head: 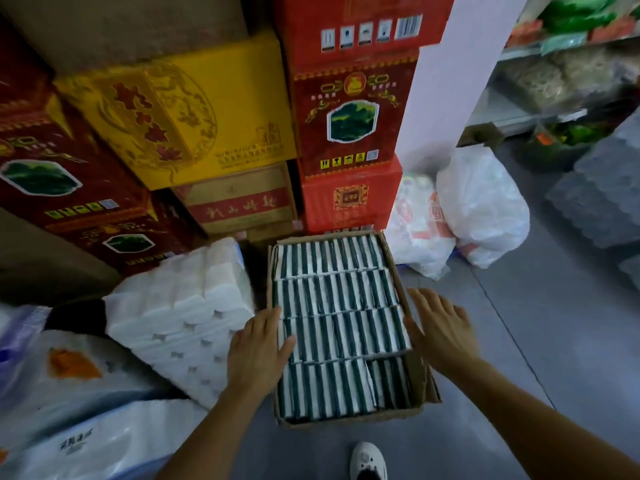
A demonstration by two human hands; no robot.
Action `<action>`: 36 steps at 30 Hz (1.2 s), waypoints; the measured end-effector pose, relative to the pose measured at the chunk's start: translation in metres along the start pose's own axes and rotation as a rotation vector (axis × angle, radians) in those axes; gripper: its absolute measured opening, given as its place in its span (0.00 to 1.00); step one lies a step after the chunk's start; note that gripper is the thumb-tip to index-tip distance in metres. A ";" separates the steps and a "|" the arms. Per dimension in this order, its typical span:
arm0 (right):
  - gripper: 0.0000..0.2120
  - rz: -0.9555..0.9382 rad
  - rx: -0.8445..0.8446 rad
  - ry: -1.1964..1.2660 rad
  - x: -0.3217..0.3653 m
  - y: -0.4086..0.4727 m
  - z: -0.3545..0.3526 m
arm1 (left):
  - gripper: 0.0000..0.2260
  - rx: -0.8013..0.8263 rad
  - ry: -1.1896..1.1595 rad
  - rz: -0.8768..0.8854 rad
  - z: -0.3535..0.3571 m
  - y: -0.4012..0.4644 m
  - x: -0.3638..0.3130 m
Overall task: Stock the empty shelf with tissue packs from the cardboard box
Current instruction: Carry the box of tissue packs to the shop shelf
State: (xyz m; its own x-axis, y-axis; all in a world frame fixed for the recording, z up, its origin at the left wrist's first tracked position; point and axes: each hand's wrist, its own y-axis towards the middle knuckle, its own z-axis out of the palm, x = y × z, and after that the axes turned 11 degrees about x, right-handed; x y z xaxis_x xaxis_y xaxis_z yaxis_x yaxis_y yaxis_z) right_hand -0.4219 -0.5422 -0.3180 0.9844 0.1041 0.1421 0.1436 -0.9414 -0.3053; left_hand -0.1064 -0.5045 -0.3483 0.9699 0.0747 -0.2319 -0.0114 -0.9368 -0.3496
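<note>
An open cardboard box (420, 379) sits on the grey floor, filled with rows of green-and-white striped tissue packs (339, 296). My left hand (259, 348) lies at the left side of the third row of packs, fingers straight along the box's left wall and thumb resting on the packs. My right hand (441, 327) is at the right side of the same row, fingers straight and spread beside the box's right wall. Neither hand has lifted a pack.
Red and yellow cartons (194, 116) are stacked behind the box. Bundles of white toilet rolls (180, 313) lie to the left. White plastic bags (481, 209) sit at the right by a pillar. Stocked shelves (554, 81) stand far right. My white shoe (367, 460) is below.
</note>
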 end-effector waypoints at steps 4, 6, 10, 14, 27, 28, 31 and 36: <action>0.25 0.010 0.102 -0.033 -0.029 0.054 0.048 | 0.31 0.048 -0.002 -0.047 0.048 0.052 0.010; 0.25 0.014 0.147 -0.074 -0.042 0.079 0.073 | 0.31 0.057 -0.006 -0.075 0.070 0.077 0.017; 0.23 0.039 0.159 -0.070 -0.063 0.120 0.120 | 0.31 0.038 0.007 -0.077 0.111 0.123 0.035; 0.27 0.121 0.145 0.030 -0.071 0.154 0.155 | 0.31 0.048 -0.066 -0.130 0.142 0.150 0.057; 0.13 0.313 0.117 0.280 -0.087 0.180 0.208 | 0.20 -0.020 -0.322 -0.349 0.180 0.182 0.081; 0.13 0.311 0.141 0.262 -0.088 0.181 0.208 | 0.19 -0.027 -0.319 -0.333 0.180 0.182 0.082; 0.18 0.260 0.205 0.180 -0.087 0.186 0.200 | 0.22 -0.058 -0.325 -0.275 0.178 0.184 0.087; 0.18 0.220 0.202 0.172 -0.086 0.190 0.186 | 0.22 -0.081 -0.354 -0.215 0.168 0.188 0.088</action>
State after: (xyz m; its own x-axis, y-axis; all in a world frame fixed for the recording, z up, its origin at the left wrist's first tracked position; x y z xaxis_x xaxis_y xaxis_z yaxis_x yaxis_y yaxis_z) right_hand -0.4606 -0.6699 -0.5631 0.9649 -0.1663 0.2032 -0.0361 -0.8506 -0.5245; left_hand -0.0639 -0.6164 -0.5873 0.8044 0.3706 -0.4643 0.2147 -0.9101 -0.3544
